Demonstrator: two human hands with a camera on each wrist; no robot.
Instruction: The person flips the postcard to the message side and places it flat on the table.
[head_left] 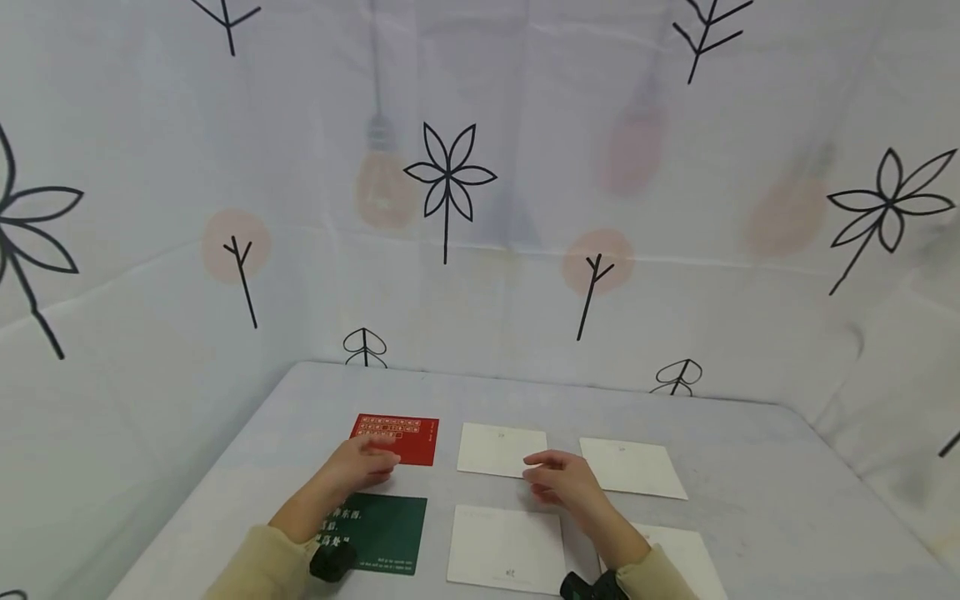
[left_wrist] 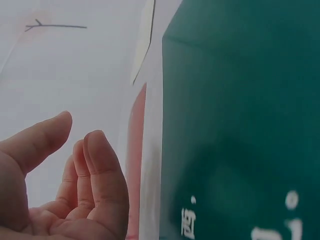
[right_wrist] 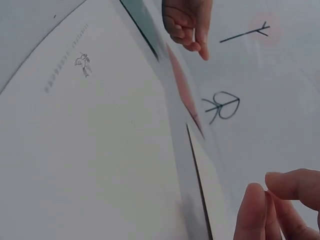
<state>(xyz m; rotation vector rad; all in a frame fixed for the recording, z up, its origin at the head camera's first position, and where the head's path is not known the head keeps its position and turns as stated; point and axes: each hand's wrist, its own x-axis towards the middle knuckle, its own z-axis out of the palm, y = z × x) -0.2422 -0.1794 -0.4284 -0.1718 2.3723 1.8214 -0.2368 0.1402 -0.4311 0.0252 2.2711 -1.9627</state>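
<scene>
My left hand (head_left: 360, 465) is held above the table between a red card (head_left: 417, 443) at the back left and a dark green card (head_left: 393, 533) with white lettering. In the left wrist view its thumb and loosely bent fingers (left_wrist: 106, 175) stand apart with nothing between them. Over by the back middle white card (head_left: 491, 446), my right hand (head_left: 564, 479) hovers at that card's right corner. Its thumb and bent fingertips come close together in the right wrist view, and no object shows in them. A front middle white card (head_left: 502, 542) lies nearer me.
Another white card (head_left: 633, 467) lies at the back right. One more white card (head_left: 678, 550) at the front right is partly covered by my right forearm and sleeve. The cards form two rows on a pale table (head_left: 750, 450), with a white patterned cloth (head_left: 510, 317) behind it.
</scene>
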